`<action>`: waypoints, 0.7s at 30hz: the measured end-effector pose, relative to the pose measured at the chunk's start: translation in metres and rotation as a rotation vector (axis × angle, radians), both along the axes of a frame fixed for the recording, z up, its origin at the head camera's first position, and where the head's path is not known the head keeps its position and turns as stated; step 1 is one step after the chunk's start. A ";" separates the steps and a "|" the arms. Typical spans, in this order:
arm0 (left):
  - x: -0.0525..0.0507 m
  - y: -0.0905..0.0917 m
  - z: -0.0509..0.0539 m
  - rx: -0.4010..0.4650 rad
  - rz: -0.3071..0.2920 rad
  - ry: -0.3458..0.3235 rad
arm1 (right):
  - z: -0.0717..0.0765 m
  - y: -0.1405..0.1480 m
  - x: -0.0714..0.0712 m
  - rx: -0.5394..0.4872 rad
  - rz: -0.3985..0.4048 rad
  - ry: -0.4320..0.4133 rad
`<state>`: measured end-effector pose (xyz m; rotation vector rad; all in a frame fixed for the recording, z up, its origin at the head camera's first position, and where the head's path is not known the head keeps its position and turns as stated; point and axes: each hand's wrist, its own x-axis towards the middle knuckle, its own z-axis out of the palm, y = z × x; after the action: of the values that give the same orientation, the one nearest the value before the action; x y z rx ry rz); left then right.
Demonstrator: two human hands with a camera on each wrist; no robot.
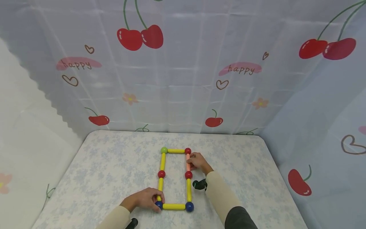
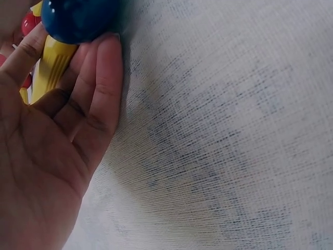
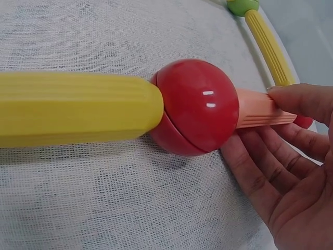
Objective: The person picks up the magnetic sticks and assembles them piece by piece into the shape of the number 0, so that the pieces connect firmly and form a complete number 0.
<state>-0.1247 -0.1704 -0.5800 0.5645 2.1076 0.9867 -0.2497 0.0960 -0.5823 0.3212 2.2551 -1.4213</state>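
Note:
A rectangle of toy rods and balls lies on the table. At its near left corner my left hand (image 1: 146, 198) holds a blue ball (image 1: 158, 206), fingers on the far side and thumb at the near side. The left wrist view shows that ball (image 2: 78, 18) against the fingertips, beside a yellow rod (image 2: 51, 65). On the right side, my right hand (image 1: 199, 161) pinches a salmon-pink rod (image 1: 188, 159) between two red balls, the far one (image 1: 187, 151) and the middle one (image 1: 188, 175). In the right wrist view thumb and fingers straddle the pink rod (image 3: 257, 108).
Yellow rods form the other sides, including the near one (image 1: 173, 206). A green ball (image 1: 164, 150) marks the far left corner, a second blue ball (image 1: 189, 206) the near right. The patterned tabletop (image 1: 243, 178) meets a cherry-print curtain (image 1: 183, 95) behind.

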 end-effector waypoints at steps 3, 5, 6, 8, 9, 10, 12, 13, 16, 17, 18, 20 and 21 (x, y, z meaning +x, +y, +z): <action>0.001 -0.002 0.000 0.010 0.010 -0.001 | 0.001 -0.002 0.000 -0.005 -0.002 0.004; 0.002 -0.003 0.000 0.022 0.019 -0.010 | 0.001 -0.003 0.001 -0.007 -0.003 0.008; 0.002 -0.003 -0.001 0.027 0.023 -0.015 | 0.001 -0.003 0.001 -0.007 -0.004 0.009; 0.003 -0.003 0.000 0.034 0.028 -0.024 | 0.001 -0.004 0.002 -0.005 0.000 0.013; 0.003 -0.004 0.000 0.034 0.027 -0.026 | 0.001 -0.004 0.002 -0.003 0.004 0.015; 0.003 -0.004 0.000 0.032 0.026 -0.028 | 0.001 -0.004 0.002 0.000 0.007 0.018; 0.001 -0.005 0.001 0.027 0.020 -0.025 | 0.001 -0.005 0.002 0.006 0.015 0.028; 0.001 -0.005 0.002 0.025 0.016 -0.024 | 0.001 -0.005 0.001 0.011 0.018 0.034; -0.002 -0.008 0.003 0.031 0.006 -0.027 | 0.002 -0.007 0.000 0.031 0.021 0.048; -0.003 -0.010 0.003 0.036 0.005 -0.029 | 0.003 -0.008 0.000 0.039 0.023 0.053; -0.004 -0.011 0.003 0.043 0.007 -0.034 | 0.003 -0.008 0.000 0.049 0.026 0.054; -0.004 -0.014 0.003 0.058 0.015 -0.049 | 0.003 -0.009 -0.001 0.071 0.029 0.049; -0.004 -0.015 0.003 0.062 0.021 -0.056 | 0.003 -0.009 -0.002 0.080 0.033 0.045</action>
<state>-0.1290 -0.1857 -0.5767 0.5402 2.0428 1.0711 -0.2513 0.0870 -0.5790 0.2787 2.3469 -1.3366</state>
